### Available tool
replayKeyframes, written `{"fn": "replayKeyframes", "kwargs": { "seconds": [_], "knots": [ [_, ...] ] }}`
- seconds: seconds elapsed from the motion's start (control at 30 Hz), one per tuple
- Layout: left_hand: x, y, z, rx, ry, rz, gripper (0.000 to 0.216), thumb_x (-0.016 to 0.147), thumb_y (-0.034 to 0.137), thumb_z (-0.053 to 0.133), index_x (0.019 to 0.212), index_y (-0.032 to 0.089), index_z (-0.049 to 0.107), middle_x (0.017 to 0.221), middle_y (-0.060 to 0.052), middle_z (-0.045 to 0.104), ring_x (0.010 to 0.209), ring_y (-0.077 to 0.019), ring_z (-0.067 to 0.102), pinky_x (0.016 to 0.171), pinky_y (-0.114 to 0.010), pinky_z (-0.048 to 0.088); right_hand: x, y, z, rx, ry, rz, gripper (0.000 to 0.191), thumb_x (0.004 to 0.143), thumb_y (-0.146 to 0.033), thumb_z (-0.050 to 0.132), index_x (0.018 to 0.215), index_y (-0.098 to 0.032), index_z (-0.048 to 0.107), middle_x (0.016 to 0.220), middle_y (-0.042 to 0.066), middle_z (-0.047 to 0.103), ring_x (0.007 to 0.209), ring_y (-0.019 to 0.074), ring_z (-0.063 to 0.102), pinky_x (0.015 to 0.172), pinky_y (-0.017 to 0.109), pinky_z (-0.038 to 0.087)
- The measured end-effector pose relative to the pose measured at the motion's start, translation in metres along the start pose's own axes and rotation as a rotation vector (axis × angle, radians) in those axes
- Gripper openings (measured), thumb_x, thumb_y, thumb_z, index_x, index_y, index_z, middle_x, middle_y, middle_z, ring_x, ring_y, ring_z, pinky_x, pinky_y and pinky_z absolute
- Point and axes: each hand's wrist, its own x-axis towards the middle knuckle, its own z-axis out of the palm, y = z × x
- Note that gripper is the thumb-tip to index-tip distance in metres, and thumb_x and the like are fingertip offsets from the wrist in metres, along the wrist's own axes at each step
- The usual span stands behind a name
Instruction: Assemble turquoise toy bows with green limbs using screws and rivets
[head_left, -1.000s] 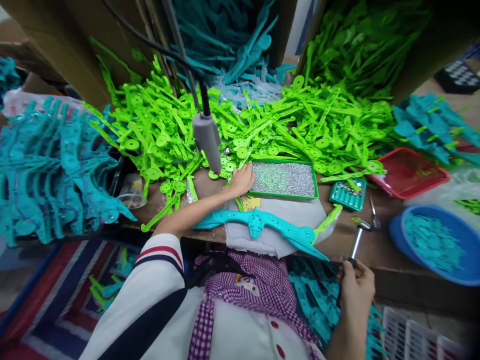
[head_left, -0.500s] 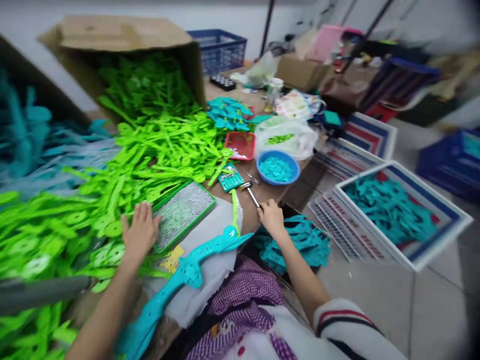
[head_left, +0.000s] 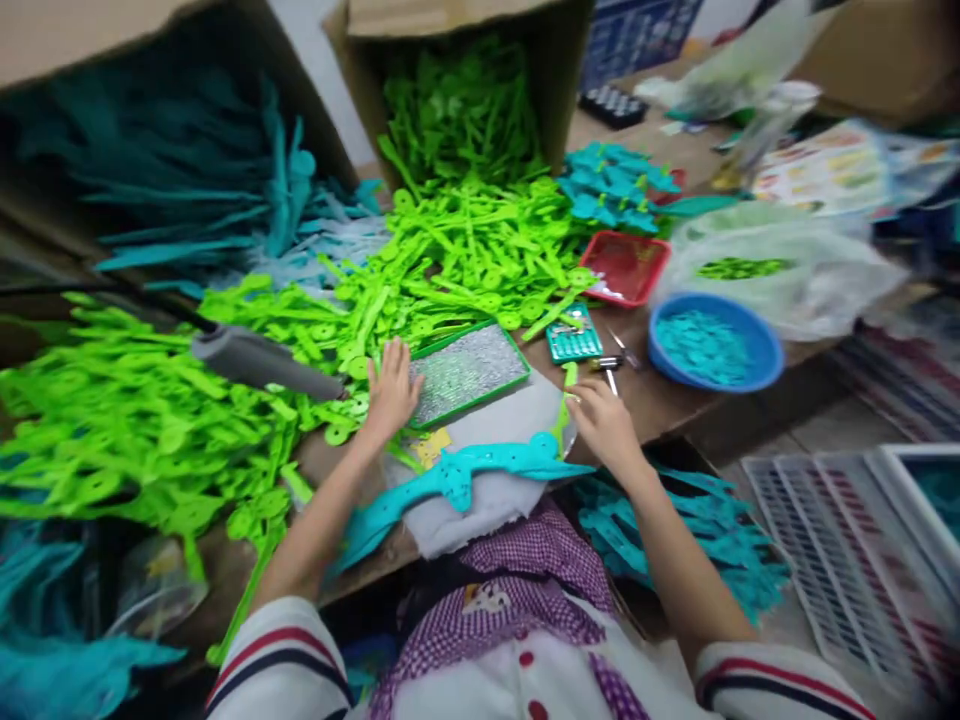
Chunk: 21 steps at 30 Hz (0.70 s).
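My left hand [head_left: 390, 395] lies flat with fingers spread on the left edge of a green tray [head_left: 523, 369] filled with small silver bits, beside loose bright-green plastic parts [head_left: 465, 250]. A long teal plastic bow-shaped piece [head_left: 480, 465] rests on a grey cloth [head_left: 517, 410] at the table's front edge. My right hand [head_left: 604, 425] is curled at the right end of that piece, closed round the handle of a small metal hammer [head_left: 606, 368], with a thin green strip [head_left: 568, 390] beside its fingers.
A grey cylindrical tool [head_left: 262, 365] on a cable hangs at the left. A teal gridded tray [head_left: 574, 340], red tray [head_left: 660, 250], blue bowl [head_left: 772, 365] of teal bits and plastic bag [head_left: 787, 265] stand right. Cardboard boxes spill parts behind. White crates [head_left: 825, 540] sit on the floor.
My head has swung right and then partly back. My right hand, with the hammer, has come up from the table's edge to the right end of the teal piece. My left hand stays at the tray.
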Motion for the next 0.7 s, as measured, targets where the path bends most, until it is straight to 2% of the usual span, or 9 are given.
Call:
{"fn": "replayKeyframes", "kwargs": {
  "seconds": [0.1,0.2,0.27,0.33,0.4,0.5,0.57,0.7],
  "knots": [
    [-0.040,-0.004,-0.004,-0.024,-0.002,-0.019,0.061,0.103,0.039,0.039,0.155,0.007,0.040,0.155,-0.024,0.048,0.144,-0.0345,0.048,0.119,-0.049,0.039,0.021,-0.009,0.008,-0.015,-0.126,0.010,0.039,0.102,-0.041,0.044,0.116,-0.020,0.073,0.118,0.013,0.070,0.111,0.0266,0.066,0.095,0.038,0.050],
    [-0.059,-0.006,-0.006,-0.071,-0.049,-0.162,0.060,0.102,0.037,0.044,0.154,0.007,0.040,0.144,-0.025,0.058,0.128,-0.0351,0.062,0.108,-0.047,0.049,0.055,-0.022,0.025,-0.146,-0.243,0.066,0.042,0.101,-0.039,0.044,0.130,-0.019,0.067,0.126,0.014,0.070,0.112,0.0281,0.066,0.091,0.036,0.049],
    [-0.059,-0.004,-0.005,-0.146,-0.109,-0.205,0.059,0.101,0.035,0.047,0.153,0.007,0.041,0.133,-0.023,0.066,0.121,-0.0330,0.066,0.103,-0.044,0.051,0.076,-0.025,0.038,-0.246,-0.317,0.120,0.041,0.101,-0.036,0.045,0.130,-0.017,0.067,0.123,0.015,0.072,0.107,0.0286,0.067,0.085,0.034,0.048],
    [-0.054,-0.001,-0.005,-0.232,-0.181,-0.207,0.056,0.099,0.033,0.050,0.149,0.009,0.044,0.115,-0.017,0.075,0.109,-0.0298,0.071,0.095,-0.039,0.053,0.088,-0.023,0.048,-0.295,-0.373,0.137,0.040,0.101,-0.034,0.043,0.121,-0.016,0.072,0.114,0.017,0.075,0.101,0.0286,0.069,0.082,0.033,0.046],
    [-0.050,0.003,-0.007,-0.273,-0.205,-0.210,0.049,0.096,0.027,0.052,0.142,0.009,0.051,0.099,-0.012,0.076,0.097,-0.0273,0.072,0.085,-0.035,0.054,0.093,-0.019,0.053,-0.307,-0.391,0.125,0.040,0.101,-0.033,0.042,0.112,-0.014,0.075,0.106,0.018,0.076,0.095,0.0286,0.070,0.079,0.033,0.044],
    [-0.047,0.013,-0.019,-0.253,-0.137,-0.231,0.037,0.090,0.018,0.052,0.126,0.009,0.061,0.092,-0.010,0.075,0.089,-0.0257,0.071,0.079,-0.033,0.051,0.095,-0.011,0.055,-0.315,-0.399,0.119,0.039,0.099,-0.030,0.042,0.106,-0.012,0.076,0.105,0.021,0.076,0.092,0.0288,0.070,0.077,0.033,0.043],
    [-0.043,0.022,-0.033,-0.243,-0.065,-0.226,0.035,0.089,0.020,0.054,0.121,0.011,0.064,0.086,-0.009,0.074,0.086,-0.0252,0.070,0.078,-0.032,0.050,0.098,-0.006,0.055,-0.308,-0.406,0.130,0.038,0.098,-0.027,0.043,0.102,-0.011,0.077,0.099,0.021,0.077,0.090,0.0290,0.070,0.076,0.032,0.042],
    [-0.022,0.042,-0.067,-0.170,0.040,-0.197,0.032,0.089,0.025,0.054,0.115,0.012,0.068,0.080,-0.007,0.072,0.082,-0.0244,0.069,0.079,-0.032,0.049,0.106,0.001,0.055,-0.254,-0.444,0.150,0.035,0.095,-0.025,0.045,0.096,-0.012,0.077,0.076,0.014,0.076,0.082,0.0257,0.071,0.072,0.030,0.043]
  ]
}}
